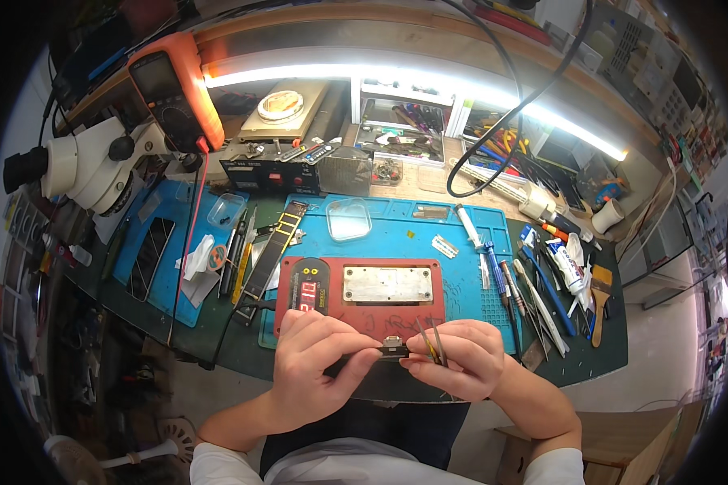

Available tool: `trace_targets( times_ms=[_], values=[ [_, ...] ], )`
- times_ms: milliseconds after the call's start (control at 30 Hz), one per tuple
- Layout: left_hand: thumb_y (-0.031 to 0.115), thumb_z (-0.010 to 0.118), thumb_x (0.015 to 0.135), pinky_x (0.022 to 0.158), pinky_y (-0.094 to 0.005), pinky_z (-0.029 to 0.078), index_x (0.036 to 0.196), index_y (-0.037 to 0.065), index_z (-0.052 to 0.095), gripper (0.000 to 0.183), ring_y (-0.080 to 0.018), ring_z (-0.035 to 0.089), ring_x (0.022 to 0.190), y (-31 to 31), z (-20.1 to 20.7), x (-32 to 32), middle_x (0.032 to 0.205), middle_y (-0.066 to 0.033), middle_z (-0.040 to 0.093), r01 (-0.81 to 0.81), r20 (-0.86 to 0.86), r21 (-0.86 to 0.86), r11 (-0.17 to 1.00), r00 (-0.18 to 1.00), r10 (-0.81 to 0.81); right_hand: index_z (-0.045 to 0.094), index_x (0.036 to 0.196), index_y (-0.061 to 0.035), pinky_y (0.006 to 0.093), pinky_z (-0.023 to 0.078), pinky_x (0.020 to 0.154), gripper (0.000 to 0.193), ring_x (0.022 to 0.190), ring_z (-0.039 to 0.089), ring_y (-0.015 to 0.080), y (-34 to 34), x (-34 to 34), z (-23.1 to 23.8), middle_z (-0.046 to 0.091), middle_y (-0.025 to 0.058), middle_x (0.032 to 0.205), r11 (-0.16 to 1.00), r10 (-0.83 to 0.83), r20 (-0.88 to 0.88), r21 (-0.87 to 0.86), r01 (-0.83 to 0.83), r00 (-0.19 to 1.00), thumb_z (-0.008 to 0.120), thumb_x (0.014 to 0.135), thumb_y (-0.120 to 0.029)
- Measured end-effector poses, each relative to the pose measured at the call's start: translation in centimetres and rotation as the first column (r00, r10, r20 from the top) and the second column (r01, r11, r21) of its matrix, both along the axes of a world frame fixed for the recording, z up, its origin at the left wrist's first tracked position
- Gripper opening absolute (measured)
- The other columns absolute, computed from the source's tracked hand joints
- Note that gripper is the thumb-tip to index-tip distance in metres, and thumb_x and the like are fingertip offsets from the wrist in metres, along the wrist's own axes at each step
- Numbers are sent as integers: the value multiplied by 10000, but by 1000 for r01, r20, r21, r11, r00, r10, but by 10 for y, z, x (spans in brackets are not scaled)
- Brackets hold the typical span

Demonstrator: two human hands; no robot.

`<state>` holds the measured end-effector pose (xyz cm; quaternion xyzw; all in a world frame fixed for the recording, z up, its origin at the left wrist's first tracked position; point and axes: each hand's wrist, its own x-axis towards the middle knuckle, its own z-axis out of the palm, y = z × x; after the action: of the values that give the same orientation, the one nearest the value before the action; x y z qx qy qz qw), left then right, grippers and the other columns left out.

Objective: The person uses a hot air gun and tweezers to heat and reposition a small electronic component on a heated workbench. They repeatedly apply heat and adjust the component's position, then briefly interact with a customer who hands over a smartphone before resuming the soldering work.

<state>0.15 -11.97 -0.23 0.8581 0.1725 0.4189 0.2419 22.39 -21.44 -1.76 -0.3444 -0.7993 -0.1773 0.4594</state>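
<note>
My left hand (314, 360) and my right hand (455, 357) meet near the front edge of the bench, both pinching a small dark component (394, 347) with a metal top between their fingertips. My right hand also keeps a pair of tweezers (430, 339) tucked between its fingers, tips pointing up. Just behind the hands lies a red heating plate (429, 315) with a lit red display (308, 296) and a metal slab (387, 284) in its middle.
The red plate sits on a blue work mat (396, 234). Screwdrivers, a syringe, tubes and a brush (600, 301) lie at the right. A microscope (81, 166), an orange multimeter (174, 89) and a phone (150, 257) stand at the left. A clear dish (349, 218) lies behind.
</note>
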Motion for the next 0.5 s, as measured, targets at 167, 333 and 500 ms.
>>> trace_targets(
  times_ms=[167, 333, 500],
  values=[
    [162, 797, 883, 747, -339, 383, 926, 112, 775, 70, -180, 601, 743, 1, 0, -2, 837, -1, 703, -34, -16, 6, 999, 999, 34, 758, 959, -57, 292, 620, 660, 213, 803, 736, 204, 1, 1, -2, 720, 114, 1039, 999, 23, -84, -34, -26, 996, 800, 750, -49],
    [142, 799, 881, 763, -341, 388, 986, 121, 768, 111, -179, 599, 750, 6, -6, -5, 860, 22, 702, -135, 63, 108, 985, 990, 129, 760, 940, -54, 301, 624, 650, 239, 779, 730, 206, 2, 0, -3, 721, 117, 1016, 994, 11, -158, -102, -28, 987, 835, 715, -25],
    [167, 800, 888, 766, -339, 379, 980, 124, 762, 108, -167, 585, 735, 15, -17, -20, 819, 48, 677, -163, 77, 282, 945, 986, 147, 758, 923, -85, 286, 598, 611, 241, 729, 718, 184, 2, -1, 1, 729, 99, 993, 989, -50, -163, -147, 26, 985, 860, 711, -34]
  ],
)
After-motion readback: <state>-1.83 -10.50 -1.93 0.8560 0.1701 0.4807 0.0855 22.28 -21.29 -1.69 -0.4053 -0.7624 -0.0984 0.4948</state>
